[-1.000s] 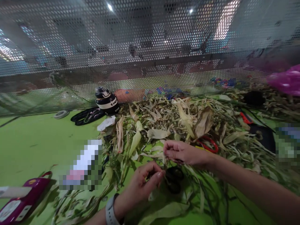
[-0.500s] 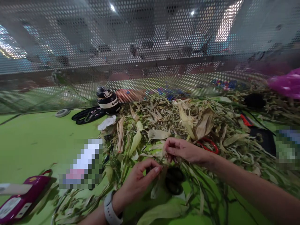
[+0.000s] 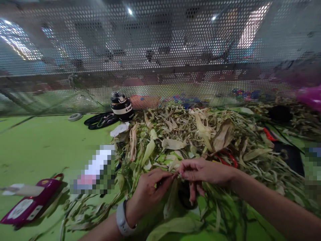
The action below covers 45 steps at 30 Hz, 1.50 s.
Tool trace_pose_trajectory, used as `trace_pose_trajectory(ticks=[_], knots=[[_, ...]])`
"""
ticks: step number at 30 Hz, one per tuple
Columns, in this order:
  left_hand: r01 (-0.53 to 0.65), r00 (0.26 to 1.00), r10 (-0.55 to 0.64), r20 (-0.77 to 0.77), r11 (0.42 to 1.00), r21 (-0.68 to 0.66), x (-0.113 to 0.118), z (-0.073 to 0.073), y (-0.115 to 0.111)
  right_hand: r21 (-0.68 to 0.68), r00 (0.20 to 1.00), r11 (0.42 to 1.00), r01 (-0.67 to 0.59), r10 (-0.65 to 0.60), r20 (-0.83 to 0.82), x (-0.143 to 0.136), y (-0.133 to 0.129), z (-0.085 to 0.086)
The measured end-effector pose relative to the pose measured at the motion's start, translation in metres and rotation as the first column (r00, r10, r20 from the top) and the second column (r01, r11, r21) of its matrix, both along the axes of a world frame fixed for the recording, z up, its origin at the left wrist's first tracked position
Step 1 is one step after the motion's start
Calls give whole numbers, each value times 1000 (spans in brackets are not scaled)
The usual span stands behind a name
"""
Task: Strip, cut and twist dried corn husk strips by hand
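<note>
My left hand (image 3: 152, 185), with a pale watch strap on its wrist, pinches thumb and forefinger at the top of a pale corn husk (image 3: 171, 202) that hangs below the fingertips. Close against it, my right hand (image 3: 198, 172) also pinches at that narrow tip, its other fingers hanging loose. The exact bit between the fingertips is too small to make out. Just under my right hand lies a dark, black-handled thing (image 3: 185, 195), partly covered. A broad husk (image 3: 175, 227) lies nearest to me.
A heap of dry corn husks (image 3: 173, 122) spreads over the green surface (image 3: 50, 140). A black bottle (image 3: 121, 107) stands behind, by a perforated metal screen (image 3: 160, 50). Red loop handles (image 3: 229, 158) show at right; a purple device (image 3: 32, 201) lies at left.
My hands have come together at the husk's tip. My right hand has lowered and its outer fingers have opened downward. The whole view has shifted slightly.
</note>
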<state>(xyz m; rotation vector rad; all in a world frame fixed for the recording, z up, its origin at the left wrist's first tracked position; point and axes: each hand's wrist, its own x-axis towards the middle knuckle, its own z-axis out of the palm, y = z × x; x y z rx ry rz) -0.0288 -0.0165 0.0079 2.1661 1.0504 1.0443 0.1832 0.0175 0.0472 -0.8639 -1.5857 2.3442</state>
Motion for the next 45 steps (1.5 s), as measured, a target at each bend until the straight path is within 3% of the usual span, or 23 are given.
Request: trace_pose_trajectory(ticks=[5, 7, 9, 10, 12, 13, 15, 17, 18, 23, 30, 32, 39, 40, 43, 45], knots=[[-15, 1000, 12, -28, 995, -98, -2, 1, 2, 13, 997, 999, -53, 53, -49, 0, -1, -6], [1, 999, -7, -34, 983, -184, -2, 5, 4, 113, 1000, 993, -23, 24, -3, 1, 0, -3], [69, 997, -74, -3, 941, -332, -3, 9, 7, 310, 996, 950, -40, 14, 86, 3, 0, 3], [127, 992, -124, 36, 897, -422, -3, 11, 8, 435, 991, 897, -77, 19, 135, 4, -1, 6], [269, 963, -228, 146, 759, -593, -4, 13, 11, 638, 975, 751, -171, 34, 221, 6, -2, 13], [336, 941, -267, 207, 670, -662, -5, 14, 11, 694, 968, 688, -210, 46, 248, 7, -3, 17], [432, 900, -292, 325, 488, -758, -6, 13, 12, 729, 958, 633, -260, 78, 274, 9, -6, 22], [502, 864, -248, 438, 363, -785, -6, 13, 12, 723, 950, 624, -296, 109, 294, 10, -8, 24], [537, 843, -213, 493, 332, -775, -5, 13, 12, 720, 945, 621, -309, 118, 303, 10, -10, 25], [591, 784, -13, 620, 320, -740, -3, 14, 10, 729, 937, 604, -323, 94, 338, 8, -13, 26], [566, 768, 217, 603, 212, -797, -2, 0, 4, 768, 948, 572, -288, 58, 312, 5, -15, 24], [530, 791, 219, 571, 223, -819, -4, 0, 5, 783, 949, 552, -287, 54, 310, 5, -15, 23], [421, 871, 53, 489, 432, -797, -13, 12, 17, 827, 959, 510, -238, -10, 283, 8, -12, 22], [395, 889, 7, 458, 495, -774, -14, 14, 18, 834, 959, 498, -236, -21, 283, 8, -12, 22], [250, 954, -88, 286, 759, -601, -14, 19, 21, 859, 955, 466, -211, -88, 283, 9, -10, 21], [144, 982, -66, 178, 872, -469, -16, 21, 24, 867, 952, 460, -189, -131, 278, 9, -9, 21]])
